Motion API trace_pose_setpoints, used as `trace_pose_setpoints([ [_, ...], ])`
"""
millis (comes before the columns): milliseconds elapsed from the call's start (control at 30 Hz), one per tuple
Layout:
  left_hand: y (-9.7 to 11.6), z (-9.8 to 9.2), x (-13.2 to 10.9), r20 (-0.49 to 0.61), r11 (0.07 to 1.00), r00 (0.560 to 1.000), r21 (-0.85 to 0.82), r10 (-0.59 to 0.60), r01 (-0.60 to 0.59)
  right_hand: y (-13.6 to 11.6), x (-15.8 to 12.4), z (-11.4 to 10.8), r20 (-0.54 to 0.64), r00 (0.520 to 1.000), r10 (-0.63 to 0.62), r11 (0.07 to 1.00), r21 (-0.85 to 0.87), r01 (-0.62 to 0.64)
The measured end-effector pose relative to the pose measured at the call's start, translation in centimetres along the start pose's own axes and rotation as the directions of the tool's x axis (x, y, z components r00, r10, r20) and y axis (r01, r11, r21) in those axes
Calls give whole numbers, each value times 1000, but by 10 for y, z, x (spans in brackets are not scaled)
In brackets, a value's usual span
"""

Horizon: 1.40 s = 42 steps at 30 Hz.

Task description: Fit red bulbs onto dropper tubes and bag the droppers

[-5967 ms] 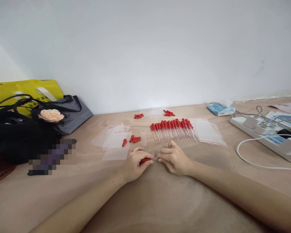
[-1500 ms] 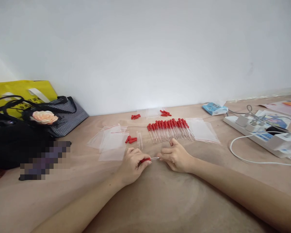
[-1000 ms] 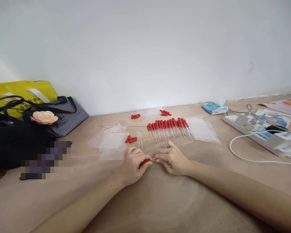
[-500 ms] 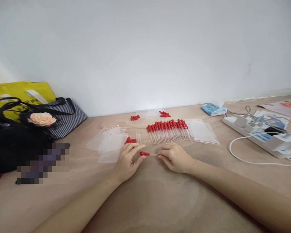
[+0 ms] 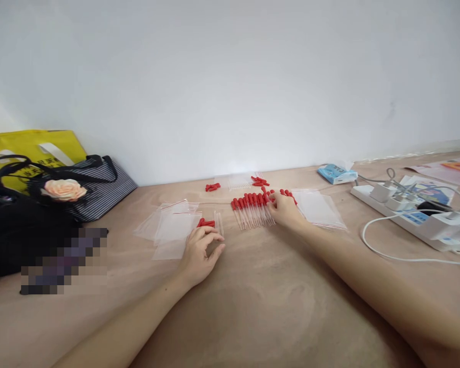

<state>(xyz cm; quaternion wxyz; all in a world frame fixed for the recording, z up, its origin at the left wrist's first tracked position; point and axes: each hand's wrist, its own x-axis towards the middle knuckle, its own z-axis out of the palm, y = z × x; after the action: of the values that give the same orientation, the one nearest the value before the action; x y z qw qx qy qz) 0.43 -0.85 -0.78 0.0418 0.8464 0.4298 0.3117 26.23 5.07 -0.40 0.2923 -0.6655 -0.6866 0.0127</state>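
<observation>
My right hand [image 5: 286, 210] reaches over the right part of a row of red-bulbed glass droppers [image 5: 251, 208] lying side by side on the table. Its fingers are pinched on one dropper, whose red bulb [image 5: 264, 190] sticks out at the far side of the row. My left hand [image 5: 200, 250] rests on the table nearer to me, fingers loosely apart and holding nothing. Just beyond it lie a few loose red bulbs [image 5: 206, 223] and bare glass tubes [image 5: 219, 225]. More red bulbs [image 5: 212, 187] and tubes [image 5: 240, 180] lie by the wall.
Clear zip bags lie left [image 5: 171, 226] and right [image 5: 319, 207] of the droppers. A black bag [image 5: 19, 230], a striped bag [image 5: 99, 186] and a yellow bag [image 5: 30, 148] stand at the left. A power strip [image 5: 414, 217] with a white cable [image 5: 383, 253] and a blue packet [image 5: 335, 174] are at the right.
My hands have parted. The right hand carried the assembled dropper away to the row at the back. The left hand let go of the red bulb and now rests open.
</observation>
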Motion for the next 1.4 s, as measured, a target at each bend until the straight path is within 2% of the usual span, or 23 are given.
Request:
trace_pose_setpoints([
  [567,0,2,-2,51,1000,999,7,-14,13,-9,0,16,94,995,26,994,-111,-15],
  [733,-7,-3,3,-38,980,986,109,-165,168,-11,-9,5,96,995,7,994,-111,4],
  [867,-31,-9,11,-130,937,961,224,-243,267,-39,-18,5,144,985,-90,996,-11,93],
  [1000,-45,-11,14,-107,943,981,278,-161,185,-79,-22,21,303,944,-132,991,72,115],
  [1133,-44,-9,15,-71,924,996,375,-55,78,-108,-16,36,364,929,-72,997,38,62],
  [1400,-42,-9,14,-82,902,996,427,-26,59,-134,-2,39,465,885,-19,998,-42,44],
])
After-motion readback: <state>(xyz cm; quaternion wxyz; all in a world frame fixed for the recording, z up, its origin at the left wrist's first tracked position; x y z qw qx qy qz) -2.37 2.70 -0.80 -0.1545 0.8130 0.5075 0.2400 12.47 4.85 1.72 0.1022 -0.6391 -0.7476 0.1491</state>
